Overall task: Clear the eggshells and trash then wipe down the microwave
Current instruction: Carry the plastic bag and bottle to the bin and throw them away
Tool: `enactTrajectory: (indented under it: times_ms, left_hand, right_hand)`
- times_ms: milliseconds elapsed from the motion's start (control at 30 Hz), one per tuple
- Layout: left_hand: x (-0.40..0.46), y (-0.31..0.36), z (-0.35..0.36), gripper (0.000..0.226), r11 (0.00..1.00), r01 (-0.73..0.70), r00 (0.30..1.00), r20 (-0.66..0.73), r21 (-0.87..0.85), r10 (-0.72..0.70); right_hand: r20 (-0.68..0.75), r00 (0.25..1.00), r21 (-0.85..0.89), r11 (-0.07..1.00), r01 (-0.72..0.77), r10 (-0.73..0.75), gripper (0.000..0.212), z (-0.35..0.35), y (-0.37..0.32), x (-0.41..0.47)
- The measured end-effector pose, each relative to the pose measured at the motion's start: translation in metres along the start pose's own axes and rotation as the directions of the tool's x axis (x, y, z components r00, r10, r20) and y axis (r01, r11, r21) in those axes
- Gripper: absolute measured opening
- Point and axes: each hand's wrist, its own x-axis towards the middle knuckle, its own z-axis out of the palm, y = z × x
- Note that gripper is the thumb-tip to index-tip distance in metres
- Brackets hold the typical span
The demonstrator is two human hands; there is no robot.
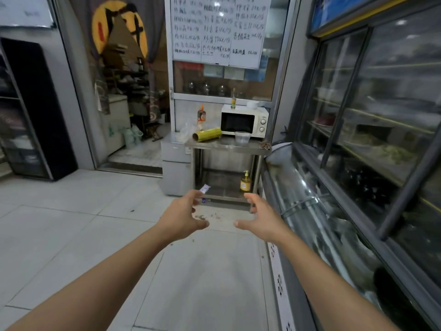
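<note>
table [226, 145]: brushed steel | microwave [244, 120]: glossy white plastic | floor [71, 211]: smooth matt tile

Two bare forearms, no sleeves, watch or rings showing; left grip [183, 215] and right grip [259, 217] ungloved

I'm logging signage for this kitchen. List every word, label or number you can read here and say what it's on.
None can be quoted with certainty.
Whiteboard: rows of dark handwritten characters and numbers, too blurred to read.
Orange-labelled bottle beside the microwave: label too small.
Yellow pump bottle on the lower shelf: label illegible.
Small packet by the table leg: print illegible.
Microwave dials: markings too small.
</note>
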Motion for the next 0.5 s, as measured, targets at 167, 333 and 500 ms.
enactTrajectory:
  times_ms: [167,333,500]
  left_hand:
    - [0.088,-0.012,-0.013,0.074,0.997,0.074,0.996,-0.048,0.037,-0.072]
    - [0.167,-0.023,-0.018,0.072,0.996,0.080,0.993,-0.086,0.037,-0.077]
    - [0.249,-0.040,-0.011,0.072,0.997,0.063,0.995,-0.076,0.048,-0.059]
  right_hand:
    - [0.034,0.999,0.001,0.999,0.039,-0.039,0.083,-0.017,0.010,0.102]
    - [0.055,0.997,0.012,0.998,0.060,-0.060,0.085,-0.029,0.014,0.184]
    - [0.040,0.997,-0.010,0.998,0.064,-0.064,0.088,-0.030,0.023,0.263]
